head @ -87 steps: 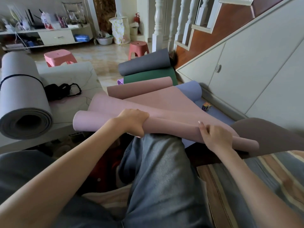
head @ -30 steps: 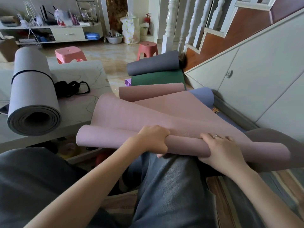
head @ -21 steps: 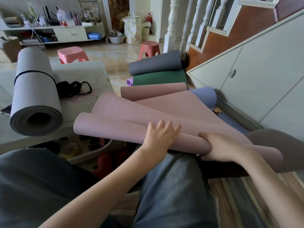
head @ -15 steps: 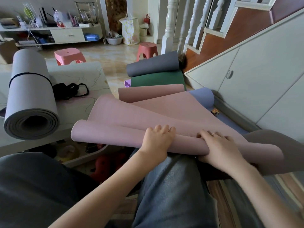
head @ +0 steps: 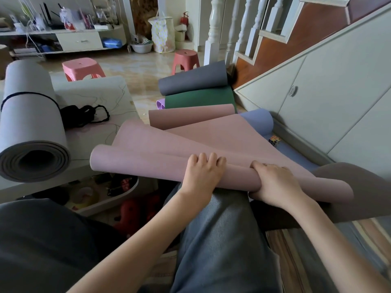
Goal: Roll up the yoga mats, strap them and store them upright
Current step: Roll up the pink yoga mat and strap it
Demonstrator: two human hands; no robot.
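A person's left hand [head: 202, 176] lies over the top of a part-rolled pink yoga mat [head: 148, 163] with straight fingers [head: 211, 160] pressing down, while the right hand [head: 275, 182] grasps the same roll just beside it, fingers curled over the top and thumb tucked underneath. The roll rests across the person's lap, its long axis running left to right under both palms, one open end pointing past the left fingers toward the low white surface [head: 95, 89], the other hidden beyond the right wrist. Ahead of the fingertips the unrolled tail slopes away toward the floor. The mat looks light, soft and springy, likely to loosen if pressure eases; a hold near the middle with both hands spread apart should keep the turns even. Farther out lie a grey rolled mat [head: 192, 81], a green mat [head: 198, 98] and a lavender mat [head: 260, 121]; a strapped grey foam mat [head: 29, 123] rests on the surface beside black straps [head: 84, 115].
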